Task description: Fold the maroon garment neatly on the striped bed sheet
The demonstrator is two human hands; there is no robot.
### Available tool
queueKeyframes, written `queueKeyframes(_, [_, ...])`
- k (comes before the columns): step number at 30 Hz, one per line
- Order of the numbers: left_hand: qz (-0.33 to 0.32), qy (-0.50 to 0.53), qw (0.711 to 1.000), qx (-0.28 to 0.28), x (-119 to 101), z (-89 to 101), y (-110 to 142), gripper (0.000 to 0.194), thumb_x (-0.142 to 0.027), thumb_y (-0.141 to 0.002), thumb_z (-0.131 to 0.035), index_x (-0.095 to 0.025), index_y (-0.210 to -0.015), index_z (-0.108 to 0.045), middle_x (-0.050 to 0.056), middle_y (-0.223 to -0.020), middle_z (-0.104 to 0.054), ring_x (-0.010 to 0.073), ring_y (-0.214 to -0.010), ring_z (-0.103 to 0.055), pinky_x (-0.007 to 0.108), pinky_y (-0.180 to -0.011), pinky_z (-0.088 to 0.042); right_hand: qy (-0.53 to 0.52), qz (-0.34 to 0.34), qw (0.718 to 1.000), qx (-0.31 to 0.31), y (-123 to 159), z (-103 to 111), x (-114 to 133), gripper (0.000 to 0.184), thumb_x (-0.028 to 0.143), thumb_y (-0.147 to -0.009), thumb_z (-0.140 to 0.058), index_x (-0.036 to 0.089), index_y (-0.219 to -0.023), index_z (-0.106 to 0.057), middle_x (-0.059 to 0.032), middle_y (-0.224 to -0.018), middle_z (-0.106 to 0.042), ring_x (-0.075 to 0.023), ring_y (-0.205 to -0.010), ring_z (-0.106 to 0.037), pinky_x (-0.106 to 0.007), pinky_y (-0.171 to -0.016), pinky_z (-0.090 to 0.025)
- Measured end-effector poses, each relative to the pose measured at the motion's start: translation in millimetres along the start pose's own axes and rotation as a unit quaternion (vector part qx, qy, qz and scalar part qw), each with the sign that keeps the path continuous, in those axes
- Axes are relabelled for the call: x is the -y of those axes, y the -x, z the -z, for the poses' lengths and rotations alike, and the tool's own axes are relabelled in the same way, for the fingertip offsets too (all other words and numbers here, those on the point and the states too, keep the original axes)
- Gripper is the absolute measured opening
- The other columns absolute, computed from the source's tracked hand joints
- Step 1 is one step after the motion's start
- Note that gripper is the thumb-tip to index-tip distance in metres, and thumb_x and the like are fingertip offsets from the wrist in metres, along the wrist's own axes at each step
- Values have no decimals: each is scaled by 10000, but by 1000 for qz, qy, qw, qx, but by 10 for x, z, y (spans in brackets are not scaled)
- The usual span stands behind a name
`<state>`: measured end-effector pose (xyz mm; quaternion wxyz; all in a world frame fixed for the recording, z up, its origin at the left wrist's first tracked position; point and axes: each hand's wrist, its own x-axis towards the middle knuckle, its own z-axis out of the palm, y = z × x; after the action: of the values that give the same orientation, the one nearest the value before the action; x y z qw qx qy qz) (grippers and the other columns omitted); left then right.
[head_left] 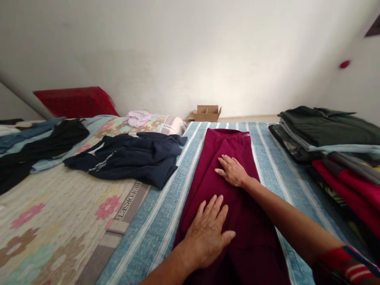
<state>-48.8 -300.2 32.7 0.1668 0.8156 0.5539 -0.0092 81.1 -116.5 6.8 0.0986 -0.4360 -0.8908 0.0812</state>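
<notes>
A pair of maroon trousers [204, 170] lies lengthwise in front of me, its waistband at the far end. My left hand [206, 231] rests palm down on the nearer part of the cloth, fingers spread. Farther up, my right hand [232, 171] lies flat on the same trousers, with its fingers stretched out to the left. Neither hand grips the fabric. Under the trousers is a blue-and-white striped sheet [151, 225]. The near end of the trousers runs out of the picture at the bottom.
A dark navy garment [130, 156] lies rumpled at left on a flowered blanket [71, 209]. Beyond it are black clothing [50, 142] and a pale lilac cloth [138, 118]. Folded clothes [329, 126] stand stacked at right. A cardboard box [206, 114] sits by the wall.
</notes>
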Motion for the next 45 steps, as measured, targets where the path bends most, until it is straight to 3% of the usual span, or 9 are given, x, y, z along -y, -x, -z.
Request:
queueKeyframes(7, [-1, -26, 1000, -15, -2, -12, -63, 593, -509, -908, -345, -186, -1405, -323, 102, -1528, -155, 257, -1400, -97, 491, -1108, -168, -47, 21, 998, -30, 540, 233, 196, 670, 584, -913, -251, 121, -1381, -378, -156, -1451, -332, -269, -1360, -238, -444, -1094, -214])
queueKeyframes(12, [-11, -42, 999, -30, 15, -44, -86, 592, -494, -908, -356, -185, -1410, -305, 104, -1519, -196, 253, -1397, -117, 480, -1102, -182, -39, 33, 999, -2, 911, 42, 244, 669, 575, -915, -264, 107, -1378, -385, -165, -1460, -307, -269, -1374, -199, -452, -1103, -199])
queueKeyframes(18, [-14, -46, 998, -27, 7, -46, -90, 595, -508, -907, -339, -160, -1390, -337, 127, -1507, -224, 250, -1394, -133, 469, -1099, -182, -39, 26, 999, -1, 940, -90, 214, 647, 541, -931, -250, 91, -1373, -394, -168, -1466, -290, -261, -1380, -181, -449, -1113, -175])
queueKeyframes(24, [-12, -29, 999, -31, 0, -15, -84, 598, -489, -903, -362, -188, -1414, -292, 105, -1519, -195, 245, -1396, -127, 471, -1098, -183, -121, 35, 991, -46, 1103, 228, 279, 556, 496, -935, -300, 122, -1304, -481, -157, -1371, -449, -253, -1303, -358, -434, -1062, -308])
queueKeyframes(28, [-20, -37, 999, -33, 45, -38, -101, 580, -495, -915, -324, -196, -1411, -305, 97, -1517, -207, 239, -1394, -144, 465, -1098, -197, -125, 54, 990, -20, 1484, 485, 559, 385, 394, -929, -392, 145, -1149, -586, -127, -1256, -553, -238, -1203, -470, -393, -1015, -376])
queueKeyframes(32, [-32, -70, 996, -53, 134, -91, -146, 527, -432, -925, -306, -170, -1378, -370, 105, -1500, -252, 243, -1383, -191, 471, -1091, -225, -127, 6, 992, 4, 1772, 450, 879, 364, 398, -880, -502, 133, -1115, -583, -141, -1253, -549, -266, -1204, -465, -439, -1042, -337])
queueKeyframes(37, [-64, -90, 990, -86, 247, -135, -244, 511, -375, -898, -308, -161, -1351, -410, 119, -1478, -300, 267, -1362, -251, 498, -1063, -271, -126, -30, 992, -5, 1827, 300, 952, 483, 443, -890, -458, 89, -1216, -494, -189, -1350, -451, -294, -1284, -366, -477, -1077, -260])
queueKeyframes(45, [-84, -99, 985, -113, 344, -180, -319, 532, -423, -889, -284, -165, -1328, -437, 126, -1458, -338, 292, -1342, -295, 508, -1035, -309, -111, -29, 993, -20, 1805, 351, 890, 497, 492, -886, -416, 114, -1200, -492, -144, -1282, -518, -262, -1206, -443, -433, -1047, -308])
